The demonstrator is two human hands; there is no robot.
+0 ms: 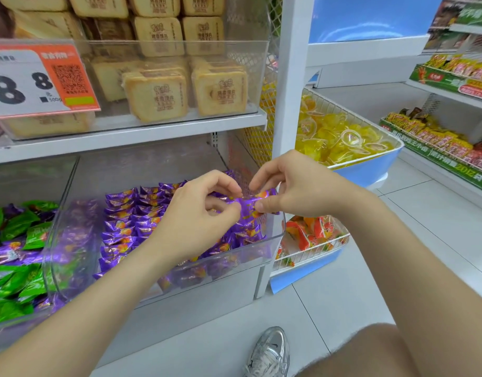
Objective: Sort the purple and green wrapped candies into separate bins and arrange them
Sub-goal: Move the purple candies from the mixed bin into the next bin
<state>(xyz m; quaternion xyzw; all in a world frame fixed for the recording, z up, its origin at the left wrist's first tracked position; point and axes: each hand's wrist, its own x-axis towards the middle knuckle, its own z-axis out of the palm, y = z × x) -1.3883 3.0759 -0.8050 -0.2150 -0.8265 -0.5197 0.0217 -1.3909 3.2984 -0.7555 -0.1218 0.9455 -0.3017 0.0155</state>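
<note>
A clear plastic bin (pixel 272 242) on the bottom shelf holds rows of purple wrapped candies (pixel 125 213). Above its right half, my left hand (pixel 199 219) and my right hand (pixel 291 186) pinch the two ends of one purple candy (pixel 249 204) between thumb and fingers. To the left, a second clear bin (pixel 48 257) holds green wrapped candies (pixel 16 227) mixed with several purple ones (pixel 5 251). My forearms hide part of the purple bin's front.
The shelf above carries a clear box of toast-shaped snack packs (pixel 158 96) with a price tag (pixel 35 80). Right of the white upright are wire baskets of yellow jelly cups (pixel 340 137) and orange packets (pixel 307 232). My shoe (pixel 269 352) rests on the tiled floor.
</note>
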